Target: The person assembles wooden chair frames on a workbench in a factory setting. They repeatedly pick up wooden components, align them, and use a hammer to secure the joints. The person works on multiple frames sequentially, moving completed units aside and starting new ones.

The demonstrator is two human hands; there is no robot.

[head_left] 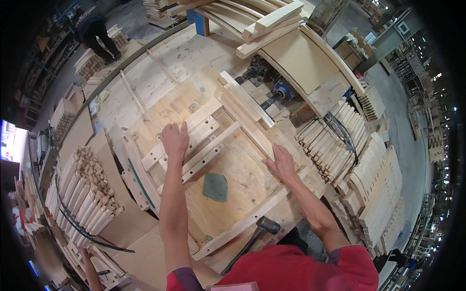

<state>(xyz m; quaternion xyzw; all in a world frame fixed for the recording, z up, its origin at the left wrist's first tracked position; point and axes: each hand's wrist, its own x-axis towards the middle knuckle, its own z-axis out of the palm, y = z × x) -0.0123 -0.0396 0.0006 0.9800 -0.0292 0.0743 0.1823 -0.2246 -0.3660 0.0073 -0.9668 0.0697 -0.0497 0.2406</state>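
Observation:
My left hand (174,139) lies across a pale wooden rail (199,114) beside a slat with drilled holes (204,129), its fingers extended and the thumb apart. My right hand (282,164) grips the near end of a wooden bar (247,127), thumb on one side and fingers on the other. That bar runs away from me to meet the rail at a corner. Between my hands lie a narrow bar (221,140) and a second drilled slat (201,162). A dark green flat piece (215,187) rests on the plywood worktop (238,179).
A black-headed mallet (268,225) lies close to my body, beside a long wooden strip (242,223). Bundled wooden spindles stand at left (87,199) and right (335,140). Clamps (281,92) and stacked curved frames (281,22) occupy the far side. Another person (94,34) bends at far left.

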